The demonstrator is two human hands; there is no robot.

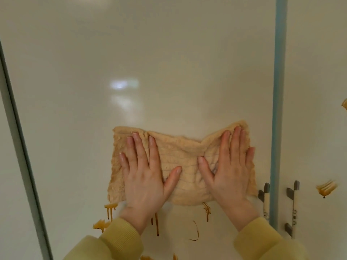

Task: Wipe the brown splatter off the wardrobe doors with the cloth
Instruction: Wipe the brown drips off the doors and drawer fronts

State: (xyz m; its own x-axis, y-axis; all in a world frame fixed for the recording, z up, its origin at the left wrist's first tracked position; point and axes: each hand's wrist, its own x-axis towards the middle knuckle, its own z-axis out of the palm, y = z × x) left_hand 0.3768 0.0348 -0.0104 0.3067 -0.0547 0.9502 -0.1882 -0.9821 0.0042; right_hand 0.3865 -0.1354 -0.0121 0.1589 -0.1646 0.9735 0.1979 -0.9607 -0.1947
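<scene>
A tan ribbed cloth (181, 162) is spread flat against the glossy cream wardrobe door (150, 72). My left hand (146, 175) presses on the cloth's left half with fingers straight and spread. My right hand (229, 169) presses flat on its right half. Brown splatter drips (110, 210) run down the door just below the cloth, with further streaks (206, 211) and a thin curl (196, 232) lower down. More brown smears (326, 189) mark the right-hand door (319, 91).
A blue-grey vertical strip (279, 91) divides the two doors. Two grey bar handles (265, 199) (293, 207) are mounted on either side of it, just right of the cloth. A dark frame edge (20, 147) runs down the left side.
</scene>
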